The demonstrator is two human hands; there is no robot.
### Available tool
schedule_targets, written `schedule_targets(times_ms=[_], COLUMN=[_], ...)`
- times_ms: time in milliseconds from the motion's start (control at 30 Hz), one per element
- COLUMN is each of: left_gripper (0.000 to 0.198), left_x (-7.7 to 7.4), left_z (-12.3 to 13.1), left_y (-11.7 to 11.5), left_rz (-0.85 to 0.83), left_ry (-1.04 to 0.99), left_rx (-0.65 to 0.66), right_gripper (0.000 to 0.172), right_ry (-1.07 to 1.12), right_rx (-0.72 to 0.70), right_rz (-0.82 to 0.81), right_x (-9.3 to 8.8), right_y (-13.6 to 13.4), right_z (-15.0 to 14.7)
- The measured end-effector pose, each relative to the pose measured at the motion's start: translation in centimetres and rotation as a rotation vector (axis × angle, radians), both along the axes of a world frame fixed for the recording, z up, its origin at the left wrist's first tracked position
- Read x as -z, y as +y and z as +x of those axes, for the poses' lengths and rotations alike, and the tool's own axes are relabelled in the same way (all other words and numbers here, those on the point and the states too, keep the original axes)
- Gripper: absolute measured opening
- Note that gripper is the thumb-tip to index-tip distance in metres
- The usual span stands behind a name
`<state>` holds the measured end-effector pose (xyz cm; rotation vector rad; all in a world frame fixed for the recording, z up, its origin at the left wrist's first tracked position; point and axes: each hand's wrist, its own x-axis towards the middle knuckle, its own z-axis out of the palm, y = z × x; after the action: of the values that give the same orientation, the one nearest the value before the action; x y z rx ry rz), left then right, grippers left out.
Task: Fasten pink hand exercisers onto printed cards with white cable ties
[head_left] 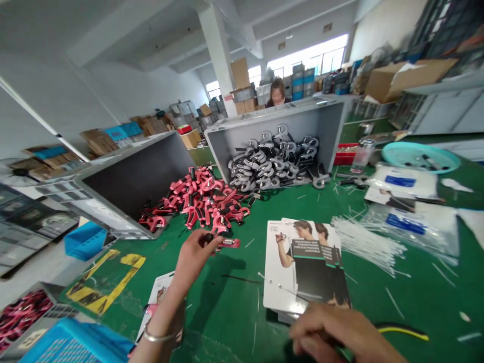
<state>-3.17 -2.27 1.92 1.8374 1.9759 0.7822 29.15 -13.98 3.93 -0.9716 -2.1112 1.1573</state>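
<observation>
Table (227,322) under us is green. Our right hand (333,335) rests low on it, touching the stack of cards (302,267); it is blurry, so we cannot tell if it holds anything. A bit further, our left hand (194,254) pinches one red gripper (227,243) beside the red pile (196,199). Behind that, the grey pile (274,159) spills from a bin (325,121).

White pillar (216,43), bright windows (321,54) and cardboard boxes (241,74) stand beyond the green table (434,307).
</observation>
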Motion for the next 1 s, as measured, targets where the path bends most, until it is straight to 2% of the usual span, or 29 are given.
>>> schedule_targets(times_ms=[67,133,200,267,400,500,567,667,733,833,900,1000], left_gripper=[0.031,0.029,0.031,0.032,0.03,0.027,0.026,0.024,0.023,0.024,0.024,0.023], left_x=[-3.4,-5.8,-6.8,-6.3,-3.2,-0.8,0.5,1.6,1.8,1.5,1.2,1.1], left_z=[3.5,7.2,10.4,12.3,13.2,12.9,12.5,11.8,11.3,11.1,11.5,12.8], left_y=[-2.2,-3.8,-4.3,-3.6,0.2,2.4,2.8,1.9,0.9,0.2,0.4,1.0], left_rz=[-0.016,-0.088,-0.223,-0.293,-0.196,-0.076,-0.024,0.004,0.031,0.111,0.178,0.229], left_ry=[-0.434,-0.748,-0.982,-1.082,-0.964,-0.729,-0.55,-0.378,-0.315,-0.229,-0.198,-0.18], left_rx=[0.162,0.31,0.407,0.454,0.497,0.546,0.55,0.564,0.612,0.653,0.624,0.624], right_gripper=[0.02,0.037,0.039,0.031,0.046,0.055,0.059,0.068,0.07,0.059,0.047,0.029], right_ry=[-0.032,-0.085,-0.107,-0.027,0.248,0.327,0.334,0.238,0.063,-0.273,-0.395,-0.41], right_rx=[0.245,0.381,0.408,0.394,0.305,0.228,0.219,0.231,0.261,0.41,0.486,0.405], right_rz=[0.098,0.123,0.092,-0.003,-0.37,-0.51,-0.56,-0.581,-0.474,-0.094,0.121,0.268], right_x=[-0.5,-0.9,-1.2,-1.2,-1.1,-0.9,-0.5,0.4,1.2,1.6,1.3,0.8], right_y=[0.8,1.6,2.3,3.0,5.6,8.0,8.9,8.8,7.8,5.8,4.5,3.4], right_z=[-0.1,-0.3,-0.4,0.1,2.0,2.9,3.0,2.9,3.0,3.5,3.5,2.5])
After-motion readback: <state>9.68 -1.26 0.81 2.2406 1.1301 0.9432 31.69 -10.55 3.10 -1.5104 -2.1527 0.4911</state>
